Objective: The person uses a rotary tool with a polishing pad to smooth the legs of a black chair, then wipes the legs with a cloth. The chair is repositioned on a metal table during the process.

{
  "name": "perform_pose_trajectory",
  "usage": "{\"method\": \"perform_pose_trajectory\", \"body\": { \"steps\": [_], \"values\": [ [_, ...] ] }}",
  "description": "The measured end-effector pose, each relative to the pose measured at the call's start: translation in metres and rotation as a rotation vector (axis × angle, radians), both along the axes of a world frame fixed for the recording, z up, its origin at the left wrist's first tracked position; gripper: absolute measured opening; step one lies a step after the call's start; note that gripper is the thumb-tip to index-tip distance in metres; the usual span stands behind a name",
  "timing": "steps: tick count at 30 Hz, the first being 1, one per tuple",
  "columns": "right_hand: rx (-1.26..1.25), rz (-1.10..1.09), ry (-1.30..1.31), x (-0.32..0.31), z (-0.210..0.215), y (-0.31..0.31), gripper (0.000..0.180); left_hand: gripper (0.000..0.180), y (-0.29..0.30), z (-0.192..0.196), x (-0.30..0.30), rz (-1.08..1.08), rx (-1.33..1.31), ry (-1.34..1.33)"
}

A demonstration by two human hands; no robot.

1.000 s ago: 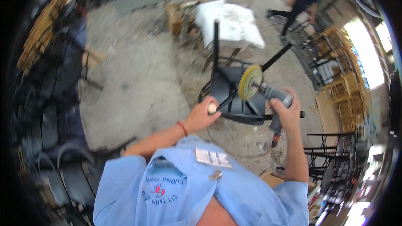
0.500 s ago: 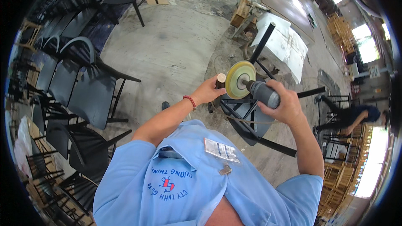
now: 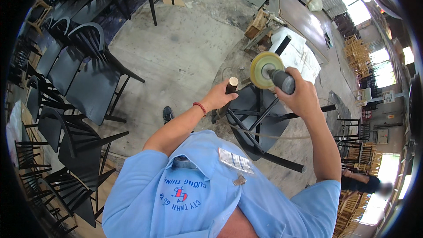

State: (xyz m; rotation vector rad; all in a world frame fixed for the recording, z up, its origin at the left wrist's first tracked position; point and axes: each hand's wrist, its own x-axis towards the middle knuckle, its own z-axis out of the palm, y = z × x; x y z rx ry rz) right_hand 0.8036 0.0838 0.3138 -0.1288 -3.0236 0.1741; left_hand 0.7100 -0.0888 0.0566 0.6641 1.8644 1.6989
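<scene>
My left hand (image 3: 220, 95) is wrapped round one leg of an upturned black chair (image 3: 240, 101), just below its bare wood-coloured end. In my right hand (image 3: 301, 91) is a dark grey handheld sander (image 3: 282, 80) with a round yellowish disc (image 3: 261, 70). The disc stands apart from the gripped leg, up and to its right. Seat and crossed rungs of the chair show beneath both hands, its other legs sticking out to the right. A thin hose or cord runs across the chair below the sander.
Rows of black chairs (image 3: 90, 92) stand along the left. A wooden stand (image 3: 257, 24), a white sheet (image 3: 304, 53) and a large flat table (image 3: 304, 13) are ahead to the right. Another person (image 3: 359, 180) is at the far right, near stacked unpainted wooden chairs.
The sander has moved right and up, away from the leg in my left hand. More of the chair's underside shows. The other person has shifted lower in the picture.
</scene>
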Motion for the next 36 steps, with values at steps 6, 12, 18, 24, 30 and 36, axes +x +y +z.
{"method": "perform_pose_trajectory", "body": {
  "steps": [6, 12, 18, 24, 30, 36],
  "values": [
    [-0.043, 0.137, -0.257, -0.005, -0.002, -0.041, 0.049, 0.047, -0.001, 0.007, 0.000, -0.021, 0.159, 0.124],
    [-0.186, -0.028, -0.133, -0.025, -0.008, -0.005, 0.055, 0.049, -0.002, 0.000, -0.004, -0.054, 0.115, -0.073],
    [-0.744, -0.304, -0.015, -0.002, -0.003, 0.015, 0.047, 0.045, -0.002, 0.029, 0.000, 0.024, 0.086, 0.033],
    [-1.020, -0.415, 0.257, 0.038, 0.001, 0.015, 0.047, 0.045, -0.014, 0.031, -0.020, 0.093, 0.283, -0.067],
    [-0.860, -0.379, 0.118, 0.062, -0.014, 0.019, 0.047, 0.034, -0.023, 0.022, -0.010, -0.030, 0.262, -0.025],
    [-0.520, -0.204, -0.040, 0.029, -0.018, -0.027, 0.055, 0.041, -0.019, 0.020, -0.013, -0.080, 0.104, 0.064]
  ]
}}
